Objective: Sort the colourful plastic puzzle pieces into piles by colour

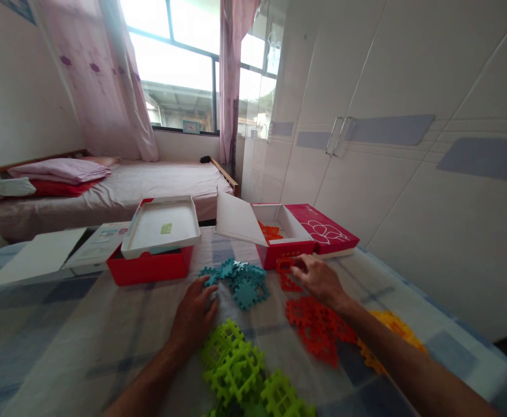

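Green pieces (238, 368) lie nearest you, interlocking-edged, heaped on the checked cloth (149, 347). Beyond them, your right hand (318, 281) has its thumb and finger pinched on the edge of a red piece (285, 265), just in front of the open red box (290, 252). Your left hand (196, 307) is open, its fingers spread at the near left edge of the teal pieces (247, 285).

Under your right forearm you have a pile of orange-red pieces (316, 327), with yellow pieces (394, 327) to its right. Orange pieces (270, 231) sit inside the open box, its white flap (240, 219) raised leftward; a pink lid (323, 227) rests against its right side. To your left, a white tray-like lid (161, 226) tilts on a second red box (149, 267). Farther off stand a bed (161, 179) and a white wardrobe (366, 75).
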Action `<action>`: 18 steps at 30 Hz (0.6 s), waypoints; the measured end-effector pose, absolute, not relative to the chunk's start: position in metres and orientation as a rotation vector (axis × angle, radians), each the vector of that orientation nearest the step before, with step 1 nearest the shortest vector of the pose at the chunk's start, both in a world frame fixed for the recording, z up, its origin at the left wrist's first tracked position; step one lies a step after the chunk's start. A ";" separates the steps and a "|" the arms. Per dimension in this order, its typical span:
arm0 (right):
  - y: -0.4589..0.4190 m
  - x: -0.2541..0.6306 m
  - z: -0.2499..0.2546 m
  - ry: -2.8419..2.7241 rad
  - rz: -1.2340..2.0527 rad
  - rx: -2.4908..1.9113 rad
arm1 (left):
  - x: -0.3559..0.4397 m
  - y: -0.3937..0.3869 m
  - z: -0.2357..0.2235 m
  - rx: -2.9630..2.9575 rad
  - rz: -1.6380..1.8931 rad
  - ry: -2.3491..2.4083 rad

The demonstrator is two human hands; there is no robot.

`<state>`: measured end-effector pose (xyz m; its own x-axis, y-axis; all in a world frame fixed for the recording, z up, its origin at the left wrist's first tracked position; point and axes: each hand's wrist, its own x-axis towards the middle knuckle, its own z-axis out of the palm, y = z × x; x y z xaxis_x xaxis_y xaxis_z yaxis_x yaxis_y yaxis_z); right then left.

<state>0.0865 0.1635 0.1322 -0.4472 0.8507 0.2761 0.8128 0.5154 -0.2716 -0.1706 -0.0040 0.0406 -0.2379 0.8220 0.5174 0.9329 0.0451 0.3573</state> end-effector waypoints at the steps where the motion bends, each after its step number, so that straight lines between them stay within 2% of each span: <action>1: 0.158 0.087 0.122 -2.438 0.138 -1.412 | -0.171 -0.004 0.040 -1.824 -0.957 -2.138; 5: 0.151 0.080 0.099 -2.467 0.275 -1.468 | -0.174 -0.004 0.037 -1.825 -0.961 -2.131; 18: 0.186 0.080 0.091 -2.147 0.761 -1.380 | -0.176 -0.002 0.035 -1.824 -0.924 -2.080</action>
